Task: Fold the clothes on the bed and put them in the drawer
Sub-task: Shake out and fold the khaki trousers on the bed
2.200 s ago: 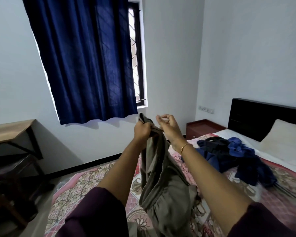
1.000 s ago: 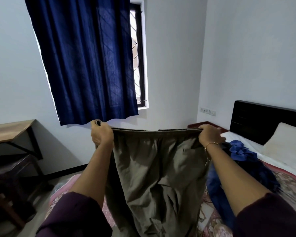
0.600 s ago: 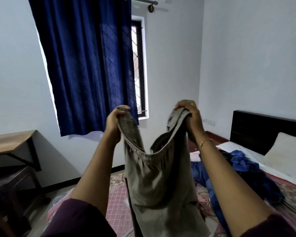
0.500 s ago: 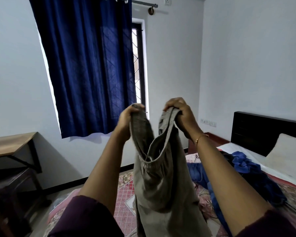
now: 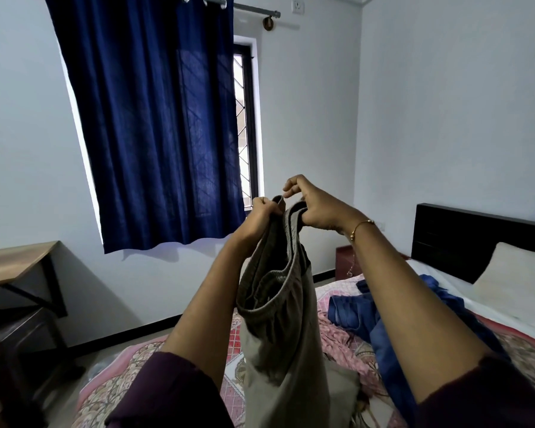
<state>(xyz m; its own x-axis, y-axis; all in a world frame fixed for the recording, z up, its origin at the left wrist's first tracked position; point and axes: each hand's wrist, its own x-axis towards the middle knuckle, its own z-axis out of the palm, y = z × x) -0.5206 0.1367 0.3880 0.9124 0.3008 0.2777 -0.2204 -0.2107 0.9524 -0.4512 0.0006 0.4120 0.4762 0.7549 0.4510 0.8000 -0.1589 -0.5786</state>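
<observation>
No brand, label or writing can be read on anything in front of you. Your left hand (image 5: pixel 261 216) grips one side of the waistband of the olive-grey trousers (image 5: pixel 280 319), fingers curled round the fabric. Your right hand (image 5: pixel 314 205) holds the other side of the band with its lower fingers, while the forefinger and thumb are lifted in a loose pinch above it. The two hands sit just beside each other, so the waistband is doubled and droops in a loop below them. The trousers hang down between your forearms onto the bed (image 5: pixel 130 381), which carries a pink patterned cover.

To your right a heap of blue clothes (image 5: pixel 357 310) lies on the bed, partly hidden by your right forearm. A white pillow (image 5: pixel 513 282) rests against the dark headboard (image 5: pixel 464 242), and a reddish nightstand (image 5: pixel 345 262) stands beside it. A navy curtain (image 5: pixel 155 118) covers most of the window. At the left edge stands a wooden tabletop (image 5: pixel 13 264) on black legs.
</observation>
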